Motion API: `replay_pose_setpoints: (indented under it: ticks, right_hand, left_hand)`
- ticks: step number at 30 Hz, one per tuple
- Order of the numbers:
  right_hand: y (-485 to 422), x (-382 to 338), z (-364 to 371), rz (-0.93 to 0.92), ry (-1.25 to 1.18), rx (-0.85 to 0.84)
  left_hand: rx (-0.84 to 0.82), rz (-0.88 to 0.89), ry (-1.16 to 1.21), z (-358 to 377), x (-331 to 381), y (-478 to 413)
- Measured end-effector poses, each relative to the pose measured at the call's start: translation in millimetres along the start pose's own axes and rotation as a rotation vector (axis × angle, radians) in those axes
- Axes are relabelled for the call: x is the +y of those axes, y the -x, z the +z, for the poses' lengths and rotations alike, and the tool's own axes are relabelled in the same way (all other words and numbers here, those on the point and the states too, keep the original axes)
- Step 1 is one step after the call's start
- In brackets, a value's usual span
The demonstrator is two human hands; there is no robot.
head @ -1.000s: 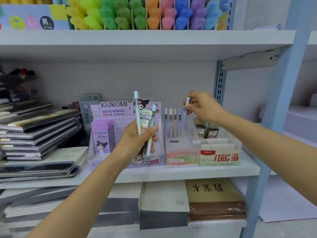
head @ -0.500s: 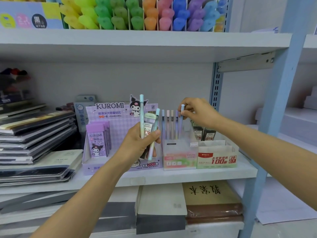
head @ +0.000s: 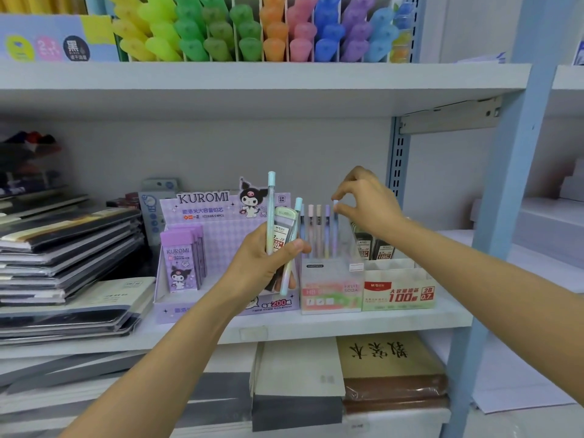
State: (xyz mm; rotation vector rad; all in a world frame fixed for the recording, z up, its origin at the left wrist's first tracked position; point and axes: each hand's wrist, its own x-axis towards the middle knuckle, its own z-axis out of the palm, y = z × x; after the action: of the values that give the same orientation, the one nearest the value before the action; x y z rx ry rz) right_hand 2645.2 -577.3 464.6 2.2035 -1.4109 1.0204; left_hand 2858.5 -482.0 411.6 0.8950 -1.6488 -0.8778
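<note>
While the left hand (head: 268, 257) clamps two pens (head: 270, 213) and a lead case (head: 282, 229), the right hand (head: 366, 203), nearer, pinches the top of the upright blue pen (head: 335, 226) in the box (head: 328, 289).

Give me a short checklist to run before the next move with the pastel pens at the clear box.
1. Left hand grips two pastel pens and a lead case firmly: ok.
2. Blue pen stands upright in the clear box: ok.
3. Right hand has let go of the blue pen's cap: cannot tell.
4. Free room in the clear box, right of the blue pen: ok.
</note>
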Motion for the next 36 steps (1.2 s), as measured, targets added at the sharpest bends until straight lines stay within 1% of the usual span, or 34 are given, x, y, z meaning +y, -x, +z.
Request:
replay_pose_setpoints:
  ticks: [2, 4, 5, 7, 8, 9, 10, 11, 13, 15, 17, 18, 21, 23, 25, 26, 30, 36]
  right_hand:
    - [1, 4, 2, 0.02, 0.055, -0.063]
    - [2, 5, -1, 0.03, 0.013, -0.104]
    - [3, 3, -4, 0.034, -0.055, -0.087]
    - [5, -5, -15, 0.061, -0.325, -0.041]
    - [6, -12, -21, 0.092, -0.506, -0.061]
    - [7, -21, -27, 0.129, -0.68, -0.113]
    - [7, -29, -32, 0.162, -0.804, -0.176]
    - [8, -37, -36, 0.178, -0.871, -0.239]
    - [9, -49, -39, 0.174, -0.927, -0.331]
    - [10, -56, -38, 0.165, -0.949, -0.362]
    - [11, -59, -37, 0.157, -0.979, -0.34]
    - [10, -58, -39, 0.163, -1.021, -0.299]
    - [3, -44, -52, 0.27, -1.222, -0.041]
    - [-2, -28, -62, 0.342, -1.197, 0.121]
    - [-1, -15, -61, 0.365, -1.086, 0.167]
    - [1, -12, -56, 0.366, -1.034, 0.146]
    - [7, -22, -28, 0.334, -0.855, -0.037]
    - [0, -40, 10, 0.226, -0.612, -0.138]
  left_hand:
    - [-0.001, -0.003, -0.01, -1, 0, -1]
    - [-0.009, -0.006, -0.012, -2, 0, -2]
    - [-0.014, -0.009, -0.02, -2, 1, -2]
    - [-0.021, -0.017, -0.051, -3, 3, -2]
    - [-0.028, -0.02, -0.062, -2, 4, -1]
    - [-0.039, -0.021, -0.072, -1, 6, -1]
    - [-0.053, -0.021, -0.083, 0, 8, -1]
    - [-0.071, -0.019, -0.1, 1, 10, -1]
    - [-0.111, -0.02, -0.143, 5, 14, 0]
    - [-0.137, -0.032, -0.169, 7, 17, 1]
    - [-0.134, -0.05, -0.172, 6, 18, 3]
    - [-0.124, -0.06, -0.174, 5, 18, 4]
    - [-0.055, -0.104, -0.179, -5, 16, 8]
    - [0.015, -0.133, -0.123, -13, 13, 9]
    - [0.083, -0.137, -0.062, -19, 11, 10]
    - [0.109, -0.131, -0.044, -20, 10, 11]
    - [0.151, -0.093, -0.014, -19, 9, 10]
    - [0.128, -0.082, -0.005, -22, 7, 10]
